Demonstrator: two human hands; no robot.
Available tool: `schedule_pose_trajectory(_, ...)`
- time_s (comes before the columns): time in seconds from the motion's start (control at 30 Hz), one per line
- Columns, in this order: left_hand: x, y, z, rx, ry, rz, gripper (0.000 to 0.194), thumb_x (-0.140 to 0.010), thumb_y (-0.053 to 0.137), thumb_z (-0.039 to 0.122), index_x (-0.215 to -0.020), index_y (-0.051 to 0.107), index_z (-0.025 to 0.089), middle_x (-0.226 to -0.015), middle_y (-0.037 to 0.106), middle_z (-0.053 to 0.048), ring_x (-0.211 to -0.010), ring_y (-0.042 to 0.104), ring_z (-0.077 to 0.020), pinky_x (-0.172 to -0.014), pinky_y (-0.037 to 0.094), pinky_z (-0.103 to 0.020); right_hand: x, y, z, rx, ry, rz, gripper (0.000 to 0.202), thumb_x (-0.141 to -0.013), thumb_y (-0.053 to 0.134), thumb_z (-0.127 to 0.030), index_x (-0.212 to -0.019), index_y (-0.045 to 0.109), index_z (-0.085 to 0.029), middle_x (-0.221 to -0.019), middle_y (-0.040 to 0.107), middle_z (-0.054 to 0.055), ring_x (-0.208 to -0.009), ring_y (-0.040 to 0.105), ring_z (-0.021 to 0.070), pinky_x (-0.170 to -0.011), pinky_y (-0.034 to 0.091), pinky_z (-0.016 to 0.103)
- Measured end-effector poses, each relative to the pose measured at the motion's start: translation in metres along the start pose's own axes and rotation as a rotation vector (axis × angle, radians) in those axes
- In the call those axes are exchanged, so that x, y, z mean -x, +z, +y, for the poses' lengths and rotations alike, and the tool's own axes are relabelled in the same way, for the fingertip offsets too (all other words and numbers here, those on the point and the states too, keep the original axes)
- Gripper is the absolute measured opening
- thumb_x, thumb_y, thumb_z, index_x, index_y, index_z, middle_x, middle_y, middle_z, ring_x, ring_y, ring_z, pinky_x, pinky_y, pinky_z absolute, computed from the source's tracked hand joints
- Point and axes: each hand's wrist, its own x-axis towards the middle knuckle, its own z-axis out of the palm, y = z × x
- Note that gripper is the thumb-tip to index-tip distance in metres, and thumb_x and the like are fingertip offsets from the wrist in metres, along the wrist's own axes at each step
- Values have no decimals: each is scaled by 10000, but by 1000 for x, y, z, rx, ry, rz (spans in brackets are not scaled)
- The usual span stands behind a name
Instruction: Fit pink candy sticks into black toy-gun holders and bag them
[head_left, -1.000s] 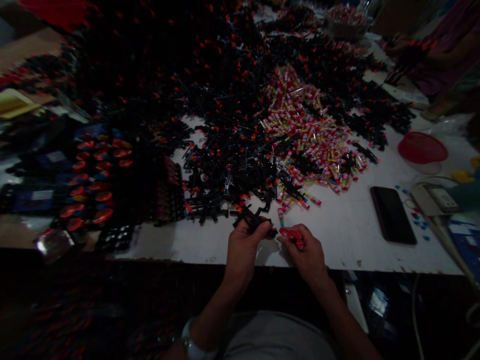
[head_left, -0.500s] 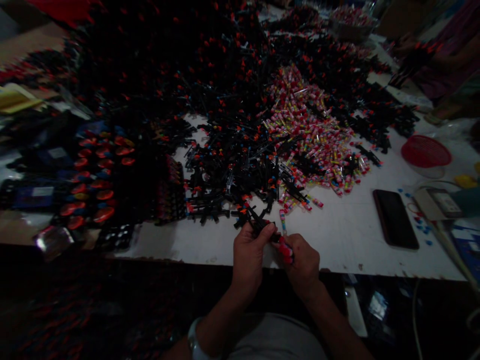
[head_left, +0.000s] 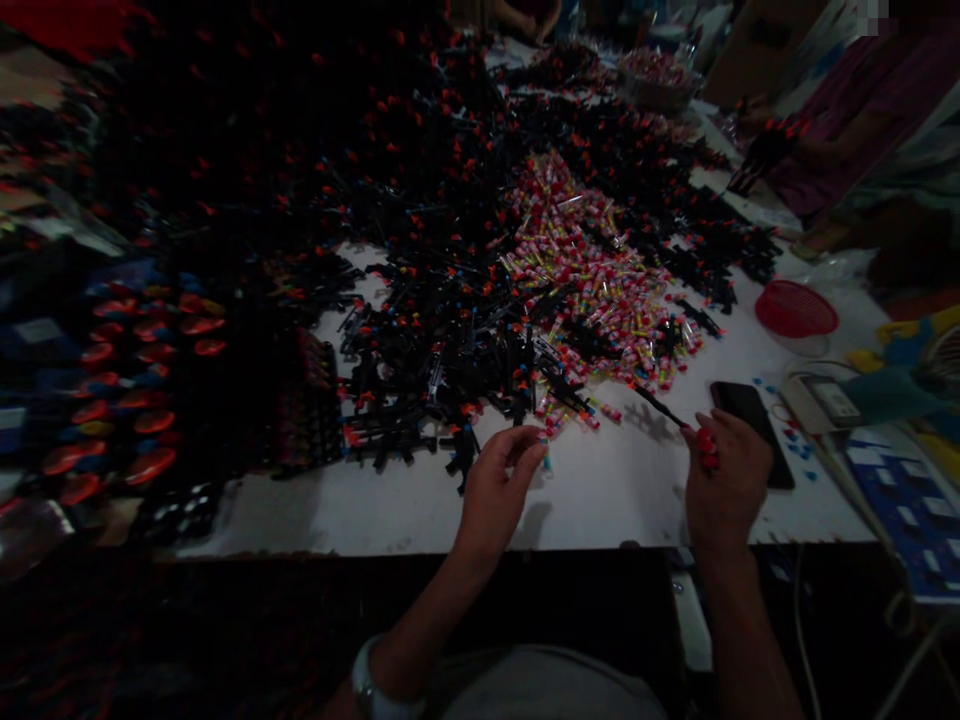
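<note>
My left hand (head_left: pixel 499 480) is over the front of the white table, thumb and forefinger closed on a small candy tube (head_left: pixel 547 460) with a blue end. Further right, my right hand (head_left: pixel 727 485) is wrapped round a black toy gun (head_left: pixel 660 405), its thin barrel pointing up and left. Something red (head_left: pixel 706 450), perhaps tubes, shows at the fingers of that hand. Beyond my hands lies a heap of pink and yellow candy tubes (head_left: pixel 600 270). Many black toy guns with orange tips (head_left: pixel 457 360) are piled around it.
A phone (head_left: pixel 750 400) lies just behind my right hand. Further right are a red mesh basket (head_left: pixel 795 308), a small pale box (head_left: pixel 821 402) and blue cards (head_left: pixel 907 515). Rows of orange-topped items (head_left: pixel 142 400) stand at left. Another person (head_left: pixel 862 140) handles toy guns at back right.
My hands, which were together at the black toy gun, have parted. My right hand has carried the gun right; my left has let go of it and now pinches a candy tube.
</note>
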Motion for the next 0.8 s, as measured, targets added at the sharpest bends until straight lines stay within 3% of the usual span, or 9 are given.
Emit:
schedule_pose_trajectory(0.07, -2, 1, -4, -19, 12, -3, 226, -773, 650, 341, -959, 684, 216, -977, 685, -61, -915, 617, -207, -855, 447, -304, -4, 16, -13, -24, -16, -90, 281, -919, 475, -343, -1060, 623, -151, -989, 620, 132, -987, 551, 257, -860, 436, 411)
schedule_pose_trajectory(0.2, -2, 2, -10, -20, 56, -13, 200, -782, 638, 327, -949, 694, 233, -950, 692, -52, -888, 618, -209, -836, 458, -314, -5, 55, -60, -86, -66, -411, 340, -895, 505, -328, -1159, 579, -128, -941, 629, 128, -898, 579, 251, -754, 467, 361)
schedule_pose_trajectory(0.27, -2, -1, -10, -97, 132, 11, 192, -798, 618, 314, -957, 699, 244, -944, 685, -52, -885, 614, -209, -844, 460, -322, -8, 63, -74, -102, -46, -464, 355, -875, 535, -336, -1156, 580, -124, -968, 641, 132, -909, 589, 257, -770, 469, 366)
schedule_pose_trajectory(0.33, -5, -5, -6, -263, 288, 64, 237, -826, 579, 280, -1039, 681, 257, -1040, 662, -66, -976, 591, -222, -918, 431, -356, -9, 58, -78, -164, -14, -445, 347, -875, 530, -346, -1149, 585, -140, -1002, 651, 125, -931, 600, 253, -800, 474, 369)
schedule_pose_trajectory(0.43, -11, -8, 2, -555, 559, 122, 382, -841, 559, 222, -1218, 589, 279, -1310, 539, -95, -1222, 446, -273, -1052, 298, -434, -10, 32, -77, -304, -5, -453, 353, -858, 552, -390, -1146, 597, -191, -1057, 659, 103, -964, 615, 247, -843, 483, 373)
schedule_pose_trajectory(0.53, -18, -8, 9, -716, 682, 79, 386, -854, 533, 173, -1216, 596, 293, -1291, 566, -101, -1216, 440, -295, -1032, 285, -455, -12, 3, -82, -465, -6, -587, 332, -824, 598, -411, -1097, 627, -224, -1059, 671, 73, -951, 630, 231, -847, 490, 349)
schedule_pose_trajectory(0.67, -18, -10, 12, -549, 561, 67, 267, -829, 568, 192, -1051, 697, 267, -1016, 677, -85, -991, 553, -257, -933, 381, -423, -12, -14, -91, -607, 204, -651, 375, -845, 559, -432, -1152, 551, -216, -916, 658, 31, -725, 623, 154, -651, 498, 256)
schedule_pose_trajectory(0.73, -15, -13, 12, -263, 328, 99, 213, -801, 616, 270, -988, 715, 243, -949, 672, -72, -908, 573, -227, -830, 451, -372, -5, -11, -93, -636, 270, -646, 327, -880, 502, -423, -1119, 527, -202, -856, 637, 22, -673, 600, 137, -609, 482, 237)
schedule_pose_trajectory(0.8, -11, -17, 11, 82, 33, 57, 238, -756, 663, 352, -932, 716, 200, -872, 670, -63, -803, 591, -201, -687, 488, -320, 5, -4, -95, -673, 238, -725, 266, -900, 472, -408, -1049, 544, -200, -799, 626, 14, -653, 594, 135, -605, 477, 234)
